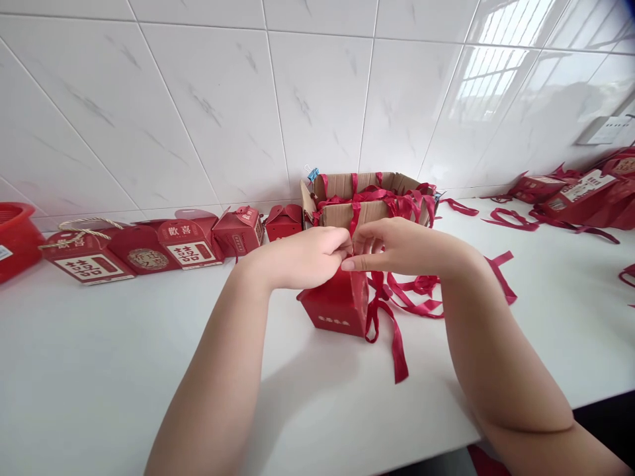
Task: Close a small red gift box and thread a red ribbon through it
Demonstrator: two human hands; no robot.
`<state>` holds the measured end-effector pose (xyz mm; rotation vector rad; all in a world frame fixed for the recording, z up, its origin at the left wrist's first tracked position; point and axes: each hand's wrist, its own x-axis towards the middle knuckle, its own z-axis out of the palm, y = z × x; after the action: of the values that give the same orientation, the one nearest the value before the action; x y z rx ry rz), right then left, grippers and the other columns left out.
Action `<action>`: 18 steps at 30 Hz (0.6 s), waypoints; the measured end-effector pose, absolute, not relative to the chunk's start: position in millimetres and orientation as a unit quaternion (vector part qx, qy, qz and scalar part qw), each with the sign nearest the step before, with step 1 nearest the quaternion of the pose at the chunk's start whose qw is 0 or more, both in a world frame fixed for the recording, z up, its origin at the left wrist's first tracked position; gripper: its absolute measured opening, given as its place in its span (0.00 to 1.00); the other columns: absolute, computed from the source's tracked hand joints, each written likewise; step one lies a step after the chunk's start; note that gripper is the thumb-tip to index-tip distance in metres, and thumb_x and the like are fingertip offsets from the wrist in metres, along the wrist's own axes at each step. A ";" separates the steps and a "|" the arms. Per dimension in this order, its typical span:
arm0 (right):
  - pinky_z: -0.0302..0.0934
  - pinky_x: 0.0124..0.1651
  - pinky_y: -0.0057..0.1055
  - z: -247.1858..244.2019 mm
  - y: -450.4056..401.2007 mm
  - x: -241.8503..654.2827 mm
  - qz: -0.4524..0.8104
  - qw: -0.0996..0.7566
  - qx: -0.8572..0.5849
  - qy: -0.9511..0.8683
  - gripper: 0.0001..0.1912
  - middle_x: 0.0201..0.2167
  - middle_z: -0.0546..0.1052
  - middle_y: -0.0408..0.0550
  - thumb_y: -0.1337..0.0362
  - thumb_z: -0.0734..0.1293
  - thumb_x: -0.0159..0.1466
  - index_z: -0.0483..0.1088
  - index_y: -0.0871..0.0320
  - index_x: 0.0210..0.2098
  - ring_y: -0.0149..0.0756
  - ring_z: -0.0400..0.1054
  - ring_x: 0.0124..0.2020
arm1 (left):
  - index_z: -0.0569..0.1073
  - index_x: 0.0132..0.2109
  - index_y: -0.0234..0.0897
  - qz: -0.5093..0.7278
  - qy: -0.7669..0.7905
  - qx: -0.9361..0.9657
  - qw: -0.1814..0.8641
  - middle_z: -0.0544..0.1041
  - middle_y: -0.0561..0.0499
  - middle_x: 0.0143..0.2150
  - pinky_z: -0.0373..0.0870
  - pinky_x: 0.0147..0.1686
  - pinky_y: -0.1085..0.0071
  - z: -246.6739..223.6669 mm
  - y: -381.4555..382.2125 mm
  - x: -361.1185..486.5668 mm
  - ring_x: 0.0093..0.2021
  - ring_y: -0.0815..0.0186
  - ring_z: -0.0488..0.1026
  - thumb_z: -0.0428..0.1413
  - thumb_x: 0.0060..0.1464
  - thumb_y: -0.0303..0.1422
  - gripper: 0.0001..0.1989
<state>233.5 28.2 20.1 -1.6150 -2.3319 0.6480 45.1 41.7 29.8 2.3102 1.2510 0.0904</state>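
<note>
Red card box: a small gift box [333, 305] stands on the white worktop [99, 370] near the middle, just this side of the cardboard carton [370, 198], with both hands meeting over its top.
Ribbon: a red ribbon [391, 330] hangs down the box's right side and trails onto the worktop, joining a loose tangle of more ribbon to the right.
Left hand: the left hand [310, 254] is curled nearly closed, fingers pinched on the ribbon at the box's top; the exact hold is hidden by the knuckles.
Right hand: the right hand [397, 246] has thumb and forefinger pressed together on the same ribbon, the other fingers loosely bent.
Weight: probably very light; the box looks like thin folded card.
Stiffness: walls likely crush under a hard squeeze; the ribbon is soft and limp.
Grip: the ribbon looks smooth, perhaps slippery, so a fingertip pinch near the knot suits it best.
Where to hold: the box is best steadied by its lower walls or base corners.
Surroundings: finished boxes [188, 244] line the far left by the tiled wall; a red basket [14, 238] sits at the left edge.
</note>
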 end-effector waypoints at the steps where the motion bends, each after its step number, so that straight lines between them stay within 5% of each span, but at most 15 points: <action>1: 0.54 0.28 0.29 20.5 28.2 233.8 0.224 0.134 -0.549 -0.794 0.24 0.33 0.73 0.46 0.42 0.68 0.55 0.72 0.56 0.36 0.33 0.65 0.31 | 0.59 0.29 0.40 0.054 0.451 0.851 0.264 0.64 0.53 0.29 0.58 0.24 0.69 30.7 40.5 45.1 0.26 0.67 0.62 0.48 0.54 0.33 0.07; 13: 0.51 0.25 0.26 27.6 19.0 229.4 0.347 0.341 -0.407 -0.773 0.25 0.21 0.70 0.42 0.41 0.62 0.62 0.71 0.59 0.31 0.26 0.61 0.22 | 0.67 0.35 0.39 0.301 0.401 0.805 0.316 0.69 0.52 0.31 0.66 0.30 0.69 39.1 36.0 44.1 0.32 0.67 0.68 0.48 0.58 0.33 0.05; 18: 0.53 0.24 0.26 23.0 24.9 230.0 0.404 0.426 -0.351 -0.730 0.22 0.25 0.71 0.43 0.44 0.64 0.62 0.69 0.60 0.30 0.24 0.60 0.21 | 0.68 0.39 0.40 0.346 0.388 0.808 0.276 0.70 0.51 0.31 0.67 0.31 0.69 41.4 32.6 46.4 0.33 0.66 0.70 0.46 0.59 0.31 0.07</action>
<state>230.0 24.9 23.0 -0.8769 -1.8235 1.0087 46.4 32.6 41.4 2.1723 1.0422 0.9304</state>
